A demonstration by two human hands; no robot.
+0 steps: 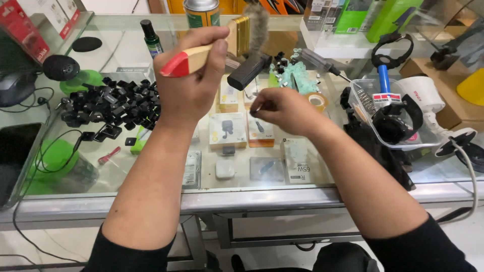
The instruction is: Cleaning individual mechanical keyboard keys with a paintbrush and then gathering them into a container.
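A: Nearest the camera are two black sleeves [131,254] at the bottom edge, with bare forearms reaching up over the glass desk [262,197].

B: What sits far left?

A: A dark phone [15,156] lies flat on the desk's left side, a mouse [15,85] is above it, and cables run past a green shape seen through the glass. Further in is a heap of black keycaps [113,108], with a few loose ones just beside it.

B: And the left hand?

A: The left hand [189,83] is raised above the keycaps' right edge. Its fingers are wrapped tight round the wooden handle of a brush [217,43]. The handle's red tip points left, and the grey bristles stand up at the top, near a spray can [201,11].

B: The right hand?

A: The right hand [282,108] hovers over the middle of the desk. Its thumb and forefinger are pinched together on something small and dark. I cannot tell what it is.

B: What's under it?

A: Small boxed items show through the glass below the desk top. A black block [248,71] lies tilted between the two hands. To the right there's a tape roll [316,100], then a clear tub [368,95] with a black watch [398,123] in it, and a white camera [428,98] at the far right.
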